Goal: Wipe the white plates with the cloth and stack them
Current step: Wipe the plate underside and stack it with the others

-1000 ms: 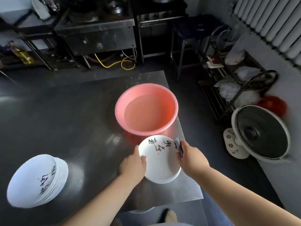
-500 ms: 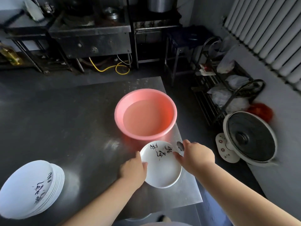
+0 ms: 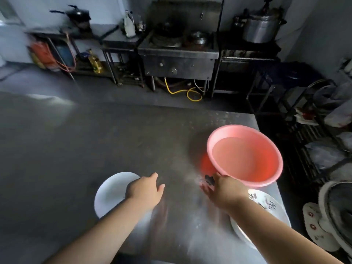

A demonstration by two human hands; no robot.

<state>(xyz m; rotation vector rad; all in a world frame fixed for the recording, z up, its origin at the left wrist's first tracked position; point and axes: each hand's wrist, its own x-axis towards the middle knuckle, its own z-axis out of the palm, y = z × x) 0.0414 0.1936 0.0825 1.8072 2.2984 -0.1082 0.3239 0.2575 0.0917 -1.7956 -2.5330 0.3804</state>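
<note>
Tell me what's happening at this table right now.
A person is partway through wiping white plates at a steel table. The right hand pinches a dark cloth beside the pink basin, which holds water. The left hand, fingers relaxed, reaches over a plain white plate on the left. A plate with dark lettering lies under the right forearm, near the table's right edge.

Dim kitchen, pale blue-grey walls (image 3: 190, 4); dark steel stove unit (image 3: 178, 60) against far wall, large lidded metal pot (image 3: 263, 27) on counter at right, yellow hose (image 3: 182, 92) coiled on dark floor beneath, wire rack (image 3: 314, 130) with bagged items along right side.
</note>
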